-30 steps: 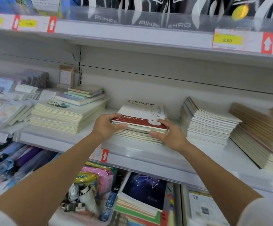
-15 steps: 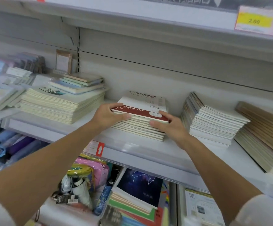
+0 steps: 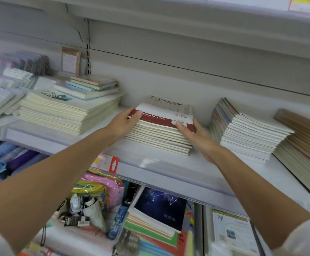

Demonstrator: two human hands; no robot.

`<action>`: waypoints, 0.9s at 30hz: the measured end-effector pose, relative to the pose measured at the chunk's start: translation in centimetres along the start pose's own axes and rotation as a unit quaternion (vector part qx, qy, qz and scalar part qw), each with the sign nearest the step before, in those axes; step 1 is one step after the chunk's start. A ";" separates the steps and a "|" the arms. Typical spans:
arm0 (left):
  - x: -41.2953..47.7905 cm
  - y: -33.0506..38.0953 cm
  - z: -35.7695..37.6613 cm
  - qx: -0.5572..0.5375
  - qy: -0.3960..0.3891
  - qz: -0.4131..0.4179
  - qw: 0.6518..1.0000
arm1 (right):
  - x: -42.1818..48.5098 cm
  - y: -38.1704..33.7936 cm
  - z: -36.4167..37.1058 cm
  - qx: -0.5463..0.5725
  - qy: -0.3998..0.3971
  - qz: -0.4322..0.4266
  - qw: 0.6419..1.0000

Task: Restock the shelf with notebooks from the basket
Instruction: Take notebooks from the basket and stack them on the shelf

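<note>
Item: stack of cream-paged notebooks [image 3: 159,137] with red-and-white top cover, which sat on white metal shelf [image 3: 150,165] between the hands. Grip: left hand [image 3: 121,124] clasped its left edge, right hand [image 3: 196,133] its right edge, thumbs on top. Wide cream paper pile [image 3: 67,115] lay beyond left hand.

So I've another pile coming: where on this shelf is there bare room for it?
Widest bare patch: the shelf between the cream pile and the middle stack, beside the left hand gripping it; also the front strip ahead of it. Crowded rightward: the right hand fills the narrow gap to the fanned stack, with the brown stack close beyond.
</note>
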State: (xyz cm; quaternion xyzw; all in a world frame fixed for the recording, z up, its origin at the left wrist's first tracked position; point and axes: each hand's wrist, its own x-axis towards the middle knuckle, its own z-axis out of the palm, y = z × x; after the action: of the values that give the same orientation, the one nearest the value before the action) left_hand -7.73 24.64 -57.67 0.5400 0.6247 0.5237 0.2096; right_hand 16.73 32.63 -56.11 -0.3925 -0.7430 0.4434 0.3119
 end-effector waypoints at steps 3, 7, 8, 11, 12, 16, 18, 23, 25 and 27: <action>-0.2 0.2 -1.0 0.054 -0.064 0.010 0.996 | -0.1 0.0 -0.5 -0.038 -0.034 -0.034 0.998; 0.3 -0.4 -1.3 0.106 -0.049 0.052 0.992 | -0.4 0.3 -0.2 -0.136 0.013 -0.061 0.989; 0.3 -0.5 -1.2 0.098 -0.042 0.054 0.993 | -0.4 0.3 -0.1 -0.151 0.026 -0.061 0.986; 0.5 -0.7 -1.2 0.093 -0.033 0.053 0.994 | -0.3 0.2 0.1 -0.166 0.025 -0.048 0.985; 0.5 -0.5 -1.2 0.100 -0.036 0.050 0.993 | -0.4 0.1 0.2 -0.167 0.024 -0.045 0.985; 0.2 0.7 -1.5 0.138 -0.065 0.006 0.988 | -0.9 -1.1 0.0 -0.255 0.035 -0.038 0.966; -0.5 1.5 -1.6 0.159 -0.045 -0.015 0.986 | -1.3 -1.9 0.0 -0.379 0.049 -0.034 0.923; -5.3 3.7 -2.8 0.160 0.122 -0.019 0.979 | -4.8 -4.7 4.3 -0.441 0.092 -0.202 0.870; -8.2 4.2 -4.4 0.158 0.180 -0.002 0.971 | -7.0 -6.2 7.3 -0.393 0.087 -0.261 0.877; -11.5 4.0 -6.4 0.157 0.204 -0.023 0.966 | -9.2 -7.6 10.6 -0.358 0.065 -0.295 0.884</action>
State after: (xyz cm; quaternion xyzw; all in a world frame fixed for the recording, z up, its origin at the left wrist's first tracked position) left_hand -7.47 11.10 -55.31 0.4334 0.7407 0.5133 0.0020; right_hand 10.39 18.12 -54.69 -0.2682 -0.9106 0.0087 0.3144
